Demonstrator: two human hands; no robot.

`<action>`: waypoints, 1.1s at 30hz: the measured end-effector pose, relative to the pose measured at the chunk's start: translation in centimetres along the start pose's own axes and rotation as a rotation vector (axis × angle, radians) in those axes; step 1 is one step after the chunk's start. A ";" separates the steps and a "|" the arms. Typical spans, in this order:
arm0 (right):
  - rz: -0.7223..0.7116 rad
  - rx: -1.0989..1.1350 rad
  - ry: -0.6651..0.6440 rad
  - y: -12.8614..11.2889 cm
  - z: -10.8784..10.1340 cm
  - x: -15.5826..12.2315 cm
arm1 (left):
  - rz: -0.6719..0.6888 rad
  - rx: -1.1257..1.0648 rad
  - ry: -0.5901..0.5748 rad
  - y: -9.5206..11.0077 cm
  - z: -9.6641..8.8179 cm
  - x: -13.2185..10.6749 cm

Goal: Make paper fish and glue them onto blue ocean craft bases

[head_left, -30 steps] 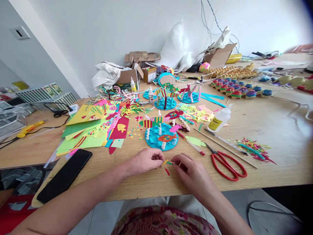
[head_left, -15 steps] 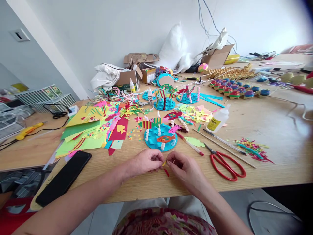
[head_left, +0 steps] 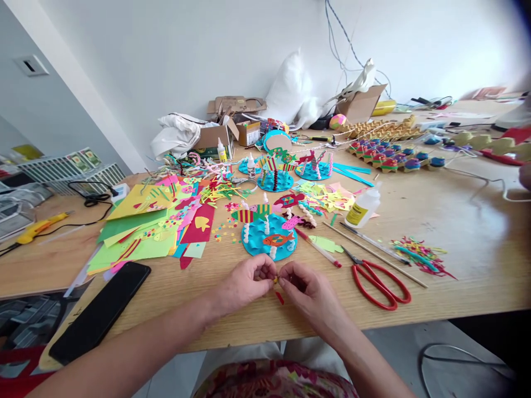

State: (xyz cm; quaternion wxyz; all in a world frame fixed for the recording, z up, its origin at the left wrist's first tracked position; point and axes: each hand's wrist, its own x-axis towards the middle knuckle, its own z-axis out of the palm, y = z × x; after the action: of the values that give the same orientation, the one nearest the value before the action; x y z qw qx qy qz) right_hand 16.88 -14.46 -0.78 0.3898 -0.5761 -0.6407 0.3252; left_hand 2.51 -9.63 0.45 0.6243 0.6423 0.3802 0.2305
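My left hand point(head_left: 254, 278) and my right hand point(head_left: 306, 283) meet over the table's front part, fingertips pinched together. Between them is a small yellow paper strip point(head_left: 275, 280), mostly covered by the fingers. Just below lies a short red paper strip point(head_left: 279, 298) on the wood. Beyond my hands stands a round blue base point(head_left: 253, 247) with white twisted posts that carry paper fish, among them an orange fish point(head_left: 277, 240) at the front and a striped fish point(head_left: 249, 215) at the back left. To the right lies a pale green paper fish point(head_left: 326, 244) beside a red-capped pen point(head_left: 318, 249).
Red-handled scissors point(head_left: 379, 284), a wooden stick point(head_left: 375, 255) and a glue bottle point(head_left: 363, 208) lie or stand to the right. Coloured paper sheets point(head_left: 141, 232) and a black phone point(head_left: 102, 309) are left. Painted egg cartons point(head_left: 390, 155) sit farther back. At the right edge, another person's hand point(head_left: 526, 176) shows partly.
The yellow strip shows less between my fingertips than before. The view has shifted slightly, and part of another person's hand has appeared at the right edge.
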 end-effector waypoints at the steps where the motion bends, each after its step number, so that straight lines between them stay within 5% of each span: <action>1: -0.005 -0.012 0.003 0.0 0.1 0.0 | 0.010 0.008 0.014 -0.1 0.0 0.1; 8: -0.009 -0.191 0.030 0.8 -2.2 0.4 | -0.057 -0.024 0.064 0.1 -0.7 0.0; 12: -0.011 -0.416 -0.132 1.1 -3.4 0.3 | -0.087 -0.182 0.052 0.0 -1.0 -0.3; 25: 0.117 -0.751 -0.277 -0.8 -1.5 0.6 | -0.100 -0.375 -0.011 -0.4 -1.6 -0.3; 33: 0.118 -0.673 -0.232 -0.6 -1.4 0.4 | -0.086 -0.366 -0.040 -0.6 -1.7 -0.3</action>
State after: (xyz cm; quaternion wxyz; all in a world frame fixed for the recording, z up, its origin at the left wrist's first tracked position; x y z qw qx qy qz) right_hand 17.79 -14.15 0.44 0.0836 -0.6672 -0.7176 0.1813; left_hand 0.91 -8.91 0.09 0.7475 0.5057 0.3464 0.2562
